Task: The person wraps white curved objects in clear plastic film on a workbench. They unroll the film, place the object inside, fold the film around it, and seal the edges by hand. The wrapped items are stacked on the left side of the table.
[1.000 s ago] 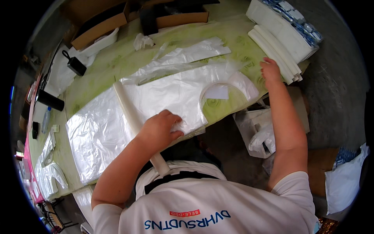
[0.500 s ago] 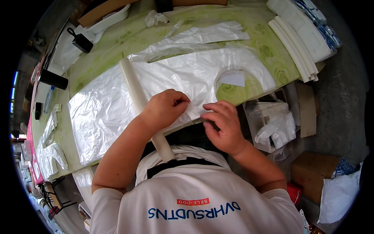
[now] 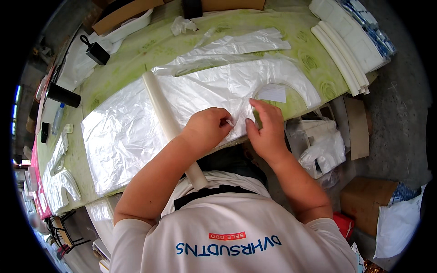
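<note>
A pile of thin, whitish plastic sheets (image 3: 123,132) lies on the table, with a curved cut-out at its right end. My left hand (image 3: 207,129) is closed in a pinch on the sheet near the table's front edge, and a small fold of film sticks up at its fingertips. Just right of it, my right hand (image 3: 268,129) has thumb and fingers apart, its fingertips at the sheet beside the cut-out. A long cream tube (image 3: 157,102) lies across the sheets under my left forearm, its near end against my waist.
The table has a green flowered cover (image 3: 314,45). White tubes (image 3: 341,57) and a white foam box (image 3: 350,34) stand at the far right. A black speaker-like block (image 3: 95,51) sits far left. Below the right edge are a plastic-filled bin (image 3: 321,150) and a cardboard box (image 3: 366,200).
Both hands have moved a little to the right and my right hand has risen toward the cut-out. The film beside the cut-out is now drawn up and creased between the hands.
</note>
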### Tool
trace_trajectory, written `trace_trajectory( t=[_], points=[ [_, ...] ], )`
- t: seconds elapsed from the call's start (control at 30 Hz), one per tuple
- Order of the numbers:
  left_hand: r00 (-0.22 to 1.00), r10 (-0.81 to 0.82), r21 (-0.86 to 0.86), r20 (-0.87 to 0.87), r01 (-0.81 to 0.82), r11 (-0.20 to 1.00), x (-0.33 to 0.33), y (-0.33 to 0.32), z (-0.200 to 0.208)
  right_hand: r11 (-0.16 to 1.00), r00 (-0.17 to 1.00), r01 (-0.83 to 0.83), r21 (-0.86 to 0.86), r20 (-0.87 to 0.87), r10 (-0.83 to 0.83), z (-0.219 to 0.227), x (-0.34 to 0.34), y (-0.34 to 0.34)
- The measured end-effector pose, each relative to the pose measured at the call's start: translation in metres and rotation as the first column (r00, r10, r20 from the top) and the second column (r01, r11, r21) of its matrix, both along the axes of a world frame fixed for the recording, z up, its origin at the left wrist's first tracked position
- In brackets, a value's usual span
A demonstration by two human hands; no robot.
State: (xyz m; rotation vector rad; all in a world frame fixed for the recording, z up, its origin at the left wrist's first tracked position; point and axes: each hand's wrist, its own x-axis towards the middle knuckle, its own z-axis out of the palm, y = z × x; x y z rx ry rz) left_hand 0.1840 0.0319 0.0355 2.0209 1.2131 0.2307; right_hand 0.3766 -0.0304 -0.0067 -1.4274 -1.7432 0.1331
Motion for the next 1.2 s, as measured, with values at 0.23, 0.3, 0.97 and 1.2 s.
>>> trace_trajectory(
  t=[0.23,0.3,0.97,1.2],
  points=[
    [0.999,-0.028,0.047,-0.031,0.029,0.998,0.0,0.001,-0.007,0.994,0.993,-0.098,0.05,0.067,0.095,0.005,-0.019,-0.035],
    [1.0,-0.001,-0.033,-0.023,0.0,0.999,-0.002,0.005,-0.003,0.997,0.993,-0.07,-0.026,0.091,0.072,-0.009,-0.016,-0.034],
    [0.866,0.403,-0.394,0.295,-0.274,0.877,-0.026,0.006,0.0,0.996,0.985,0.015,-0.093,0.171,0.001,-0.017,-0.016,-0.04],
    [0.819,0.398,-0.205,0.414,-0.342,0.917,-0.032,-0.005,-0.003,0.938,0.944,-0.309,0.158,-0.07,0.323,0.02,-0.028,-0.028]
  ],
)
